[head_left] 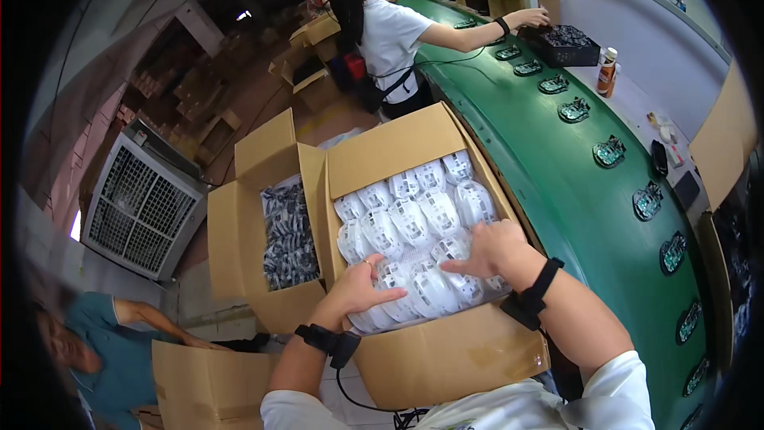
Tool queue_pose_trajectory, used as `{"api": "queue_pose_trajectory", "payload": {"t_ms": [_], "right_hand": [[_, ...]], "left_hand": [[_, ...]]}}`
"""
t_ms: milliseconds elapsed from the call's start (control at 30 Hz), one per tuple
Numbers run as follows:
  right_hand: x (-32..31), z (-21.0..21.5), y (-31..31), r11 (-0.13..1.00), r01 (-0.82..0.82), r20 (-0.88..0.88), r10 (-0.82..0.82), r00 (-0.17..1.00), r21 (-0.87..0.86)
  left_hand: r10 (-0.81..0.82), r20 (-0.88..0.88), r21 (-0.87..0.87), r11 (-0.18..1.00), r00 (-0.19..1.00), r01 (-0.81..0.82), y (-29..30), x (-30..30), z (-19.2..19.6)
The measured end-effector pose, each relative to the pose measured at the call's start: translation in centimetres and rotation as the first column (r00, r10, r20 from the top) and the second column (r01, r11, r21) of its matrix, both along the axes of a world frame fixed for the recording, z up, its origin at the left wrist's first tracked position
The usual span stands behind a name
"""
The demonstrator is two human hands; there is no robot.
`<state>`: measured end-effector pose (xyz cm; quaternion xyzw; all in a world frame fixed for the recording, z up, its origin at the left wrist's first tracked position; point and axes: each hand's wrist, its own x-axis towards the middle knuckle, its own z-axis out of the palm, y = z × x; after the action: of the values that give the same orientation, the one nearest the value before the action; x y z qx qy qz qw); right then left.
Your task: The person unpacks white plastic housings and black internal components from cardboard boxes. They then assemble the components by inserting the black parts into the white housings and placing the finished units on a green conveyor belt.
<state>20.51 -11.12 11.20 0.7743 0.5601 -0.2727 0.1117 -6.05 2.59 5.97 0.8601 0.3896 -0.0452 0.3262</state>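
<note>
An open cardboard box (461, 350) stands in front of me, packed with rows of white plastic shells (410, 221) with small cut-outs. Both hands reach into its near half and grip a row of shells from its two ends. My left hand (358, 288) is at the left end, thumb stretched over the shells and fingers curled down beside them. At the right end, my right hand (497, 251) has its thumb pointing left across a shell, its fingers bent over the far side. The fingertips are partly hidden among the shells. Black straps circle both wrists.
A green conveyor belt (549, 183) carries several circuit-board assemblies (610, 151) along my right. Left of my box, another carton (227, 227) holds dark parts. A co-worker (390, 40) reaches over the belt to a black bin (569, 48). Another person (103, 350) is lower left, near an air cooler (143, 199).
</note>
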Motion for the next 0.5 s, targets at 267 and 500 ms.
{"api": "queue_pose_trajectory", "payload": {"t_ms": [267,500], "right_hand": [[0.1,-4.6,-1.2,0.978,0.088,-0.064,-0.078,0.995,0.189],[0.8,-2.7,-1.0,0.989,0.084,-0.124,-0.069,0.990,0.122]], "left_hand": [[-0.172,-0.034,0.150,0.973,0.984,0.176,0.4,-0.2,-2.1],[-0.190,-0.061,0.075,0.978,0.980,0.195,-0.6,1.5,1.0]]}}
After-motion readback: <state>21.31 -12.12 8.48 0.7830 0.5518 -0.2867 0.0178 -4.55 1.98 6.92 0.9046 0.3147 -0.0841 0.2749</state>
